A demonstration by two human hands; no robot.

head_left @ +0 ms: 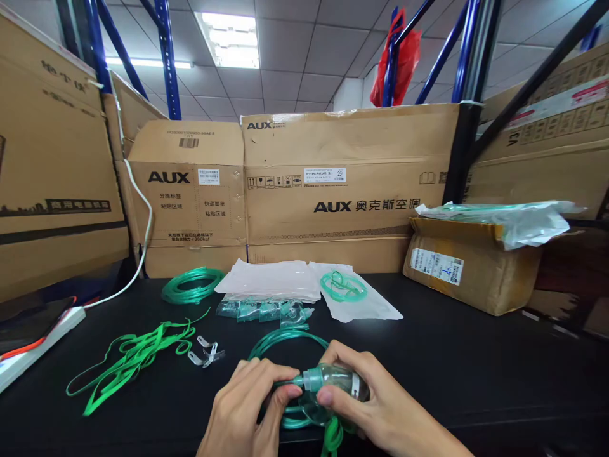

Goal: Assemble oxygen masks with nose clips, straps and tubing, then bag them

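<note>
Box (pixel 469 276): brown, far right on the desk (pixel 442 374); plastic bags (pixel 535 222) lie across its top, something greenish showing through
White packs (pixel 271 278): stacked far middle; clear green pieces (pixel 269 310) show in a row at their near edge; whether packed inside, cannot tell
White sleeve (pixel 364 306): just right of the packs; a thin green coil (pixel 335 296) lies on it
Desk: black; thick green coil (pixel 176 293) far left, green bands (pixel 136 358) nearer on the left, metal clips (pixel 205 352) beside them; white power strip (pixel 47 339) at the left edge
Mask (pixel 339 377): near middle, above the desk; clear, with a green collar
Left hand (pixel 247 400): fingers pinching the tube (pixel 288 336) by its end, at the collar
Right hand (pixel 375 390): fingers closed around the mask
Room: AUX cartons (pixel 349 178) stand along the far side; blue posts (pixel 167 60), a red bag (pixel 399 60) far right, a lit ceiling panel (pixel 231 39)
</note>
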